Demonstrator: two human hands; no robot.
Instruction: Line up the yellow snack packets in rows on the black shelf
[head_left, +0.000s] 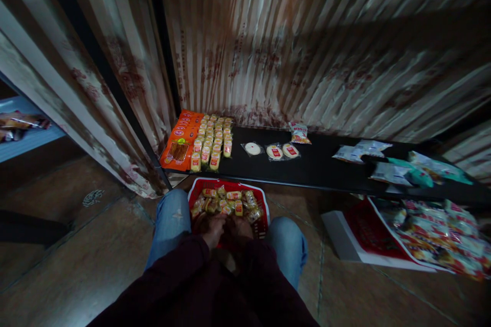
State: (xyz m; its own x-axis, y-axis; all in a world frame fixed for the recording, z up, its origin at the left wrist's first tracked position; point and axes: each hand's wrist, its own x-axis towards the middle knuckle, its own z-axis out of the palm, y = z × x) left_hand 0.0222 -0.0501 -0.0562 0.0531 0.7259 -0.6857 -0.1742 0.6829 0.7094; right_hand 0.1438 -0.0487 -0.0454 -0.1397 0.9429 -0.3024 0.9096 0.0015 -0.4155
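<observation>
A red plastic basket sits on the floor between my knees, holding several small yellow snack packets. Both hands reach down into its near side. My left hand rests among the packets with its fingers curled down. My right hand lies beside it, dim, and its fingers are hard to make out. What either hand holds is hidden. Just beyond the basket, a low black shelf carries rows of the same yellow packets next to orange packs.
On the shelf lie round wrapped cakes, a small snack bag and pale and green bags at the right. A box of red-and-white packets lies on the floor at the right. Corrugated wall panels stand behind.
</observation>
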